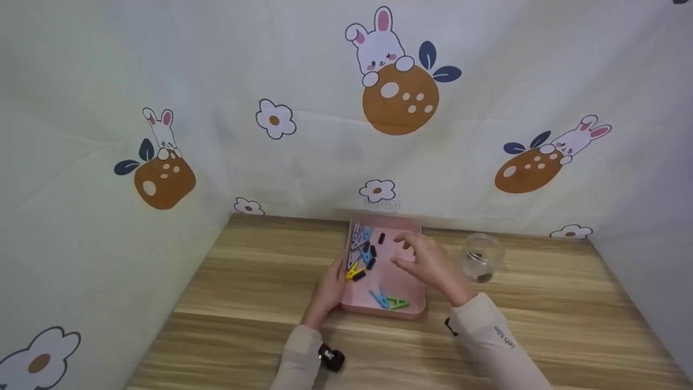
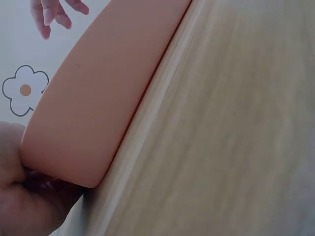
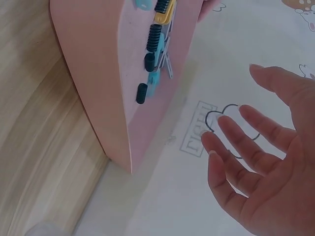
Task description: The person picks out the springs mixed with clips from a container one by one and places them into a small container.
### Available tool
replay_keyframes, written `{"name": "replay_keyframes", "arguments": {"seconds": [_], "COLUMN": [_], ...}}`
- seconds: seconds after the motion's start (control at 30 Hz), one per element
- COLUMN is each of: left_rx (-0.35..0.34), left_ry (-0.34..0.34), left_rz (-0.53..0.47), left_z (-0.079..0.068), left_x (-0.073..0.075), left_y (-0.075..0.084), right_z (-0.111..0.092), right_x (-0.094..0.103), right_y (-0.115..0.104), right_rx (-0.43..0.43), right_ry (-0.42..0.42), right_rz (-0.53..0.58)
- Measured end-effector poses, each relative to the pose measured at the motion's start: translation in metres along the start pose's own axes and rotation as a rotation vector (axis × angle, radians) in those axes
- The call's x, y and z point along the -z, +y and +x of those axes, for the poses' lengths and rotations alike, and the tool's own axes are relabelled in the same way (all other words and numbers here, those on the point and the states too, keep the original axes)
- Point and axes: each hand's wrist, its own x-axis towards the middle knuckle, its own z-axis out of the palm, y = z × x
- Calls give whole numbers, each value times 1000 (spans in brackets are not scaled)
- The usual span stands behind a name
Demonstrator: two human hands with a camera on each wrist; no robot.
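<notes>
- Sitting on wood-grain table (image 1: 249, 281): pink rectangular tray (image 1: 384, 277), carrying multicolored plastic clothespins (image 1: 384, 302) and black ribbed pieces (image 1: 371, 264).
- Left hand (image 1: 328, 287) is gripping its left side.
- Right hand (image 1: 429, 264) is hovering above, grasping nothing.

Head cam, up high, looks fwd & down: widest view, w/ left hand (image 1: 327, 287), right hand (image 1: 430, 265), pink tray (image 1: 387, 276), tabletop (image 1: 260, 281) & backdrop (image 1: 308, 157). L wrist cam, low, tilted, v. close, faces tray's outer wall. R wrist cam, also close & tilted, looks past right hand toward backdrop. All three share tray & right hand; boxed lettering (image 1: 382, 205), head & R wrist only.
</notes>
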Motion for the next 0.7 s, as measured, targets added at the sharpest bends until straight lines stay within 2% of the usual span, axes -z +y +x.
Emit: {"name": "replay_keyframes", "arguments": {"seconds": [0.27,0.5,0.7], "left_rx": [-21,16,-2], "left_ry": [11,7,14], "left_rz": [36,22,25], "left_z": [1,1,1], "left_x": [1,-1,-1], "left_y": [0,0,0], "right_z": [2,4,6], "right_x": [-10,-18,-19], "right_y": [-3,-8,-9], "right_rx": [124,80,58], "right_ry": [-9,-81,-123], "right_rz": [-48,-42,-23]}}
